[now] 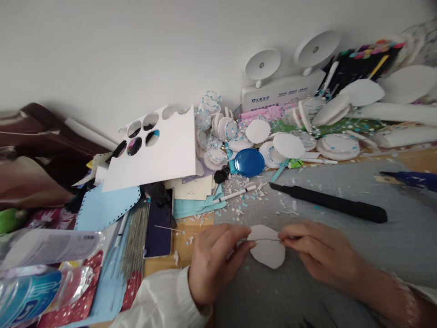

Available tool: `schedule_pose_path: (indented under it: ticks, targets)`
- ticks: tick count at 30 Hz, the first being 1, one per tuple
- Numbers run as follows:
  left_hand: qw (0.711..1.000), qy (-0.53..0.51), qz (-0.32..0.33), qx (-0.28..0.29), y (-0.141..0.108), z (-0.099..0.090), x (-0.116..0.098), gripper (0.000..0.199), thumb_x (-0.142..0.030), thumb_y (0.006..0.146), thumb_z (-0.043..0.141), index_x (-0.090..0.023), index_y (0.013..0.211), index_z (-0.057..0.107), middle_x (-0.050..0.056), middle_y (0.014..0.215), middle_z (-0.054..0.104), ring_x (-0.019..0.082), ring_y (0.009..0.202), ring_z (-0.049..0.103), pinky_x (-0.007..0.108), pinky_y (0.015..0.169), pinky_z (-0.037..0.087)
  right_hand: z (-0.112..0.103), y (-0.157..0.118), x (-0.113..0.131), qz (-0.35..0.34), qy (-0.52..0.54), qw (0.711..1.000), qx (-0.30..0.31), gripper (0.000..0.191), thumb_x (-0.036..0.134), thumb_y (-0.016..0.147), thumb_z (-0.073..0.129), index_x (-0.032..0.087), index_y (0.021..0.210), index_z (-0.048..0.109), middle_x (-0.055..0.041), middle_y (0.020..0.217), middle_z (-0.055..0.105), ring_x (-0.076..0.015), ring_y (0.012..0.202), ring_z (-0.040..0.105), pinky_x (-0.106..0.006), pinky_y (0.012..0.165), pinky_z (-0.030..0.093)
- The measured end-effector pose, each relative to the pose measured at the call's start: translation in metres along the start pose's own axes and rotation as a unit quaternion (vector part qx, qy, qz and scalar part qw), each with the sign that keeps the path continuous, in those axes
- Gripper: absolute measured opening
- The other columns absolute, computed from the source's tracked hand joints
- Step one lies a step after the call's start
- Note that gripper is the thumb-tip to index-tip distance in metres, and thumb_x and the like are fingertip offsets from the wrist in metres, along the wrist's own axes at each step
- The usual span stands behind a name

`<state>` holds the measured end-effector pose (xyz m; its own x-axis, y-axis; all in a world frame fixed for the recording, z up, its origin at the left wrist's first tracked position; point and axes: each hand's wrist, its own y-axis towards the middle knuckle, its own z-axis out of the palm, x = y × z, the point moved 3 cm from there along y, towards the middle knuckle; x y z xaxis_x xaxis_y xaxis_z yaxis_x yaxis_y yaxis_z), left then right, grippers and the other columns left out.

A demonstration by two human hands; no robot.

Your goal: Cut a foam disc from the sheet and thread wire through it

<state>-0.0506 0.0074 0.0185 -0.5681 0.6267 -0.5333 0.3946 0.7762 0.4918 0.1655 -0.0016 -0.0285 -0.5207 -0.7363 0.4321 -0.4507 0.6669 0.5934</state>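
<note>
My left hand [223,255] and my right hand [314,248] face each other low in the view, both with fingertips pinched. A thin twisted wire [266,239] runs taut between them, and one loose tail points out left past my left hand. Behind the wire is a white rounded disc [268,255], apparently paper or foam board; whether the wire touches it I cannot tell. The disc's left edge is close to my left fingertips. A black craft knife [327,202] lies on the grey mat [368,241] beyond my right hand.
White and blue scraps litter the mat's far left. Behind are several white discs [288,146], a blue round lid [249,162] and a twin-lamp emergency light [283,89]. At left are a white board with holes [164,155], a dark phone [159,237], thin wires [136,241] and bottles [30,291].
</note>
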Motion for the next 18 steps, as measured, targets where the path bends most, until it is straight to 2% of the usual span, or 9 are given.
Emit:
schedule_pose_path:
  ticks: [4, 9, 13, 18]
  targets:
    - [0.995, 0.035, 0.091, -0.037, -0.008, -0.005, -0.001, 0.017, -0.010, 0.086, 0.065, -0.016, 0.102, 0.062, 0.004, 0.090, 0.075, 0.013, 0.078, 0.069, 0.025, 0.070, 0.051, -0.001, 0.007, 0.001, 0.030, 0.073, 0.997, 0.001, 0.020, 0.002, 0.087, 0.052, 0.022, 0.088, 0.056, -0.0020, 0.087, 0.071, -0.0128, 0.076, 0.068, -0.024, 0.065, 0.054]
    - [0.978, 0.095, 0.188, 0.001, -0.008, -0.005, -0.002, 0.022, -0.009, 0.092, 0.055, -0.008, 0.113, 0.062, 0.013, 0.106, 0.074, 0.017, 0.089, 0.070, 0.029, 0.069, 0.051, 0.001, 0.014, -0.001, 0.136, 0.178, 0.974, 0.035, 0.018, 0.006, 0.087, 0.055, 0.022, 0.078, 0.053, -0.0005, 0.082, 0.069, -0.0112, 0.069, 0.066, -0.020, 0.059, 0.052]
    - [0.973, 0.123, 0.193, -0.015, -0.005, 0.000, -0.002, 0.026, -0.010, 0.089, 0.062, -0.007, 0.114, 0.062, 0.013, 0.107, 0.074, 0.016, 0.085, 0.071, 0.029, 0.069, 0.052, 0.003, 0.013, -0.003, 0.187, 0.218, 0.957, 0.043, 0.018, 0.010, 0.088, 0.057, 0.022, 0.075, 0.053, 0.0004, 0.080, 0.068, -0.0111, 0.069, 0.065, -0.020, 0.060, 0.052]
    - [0.971, 0.159, 0.162, -0.075, -0.003, 0.003, -0.006, 0.026, -0.011, 0.084, 0.070, -0.009, 0.109, 0.063, 0.013, 0.104, 0.075, 0.016, 0.086, 0.071, 0.028, 0.073, 0.053, 0.001, 0.014, -0.004, 0.205, 0.227, 0.951, 0.035, 0.016, 0.014, 0.087, 0.060, 0.022, 0.075, 0.054, 0.0005, 0.080, 0.069, -0.0114, 0.069, 0.065, -0.020, 0.059, 0.050]
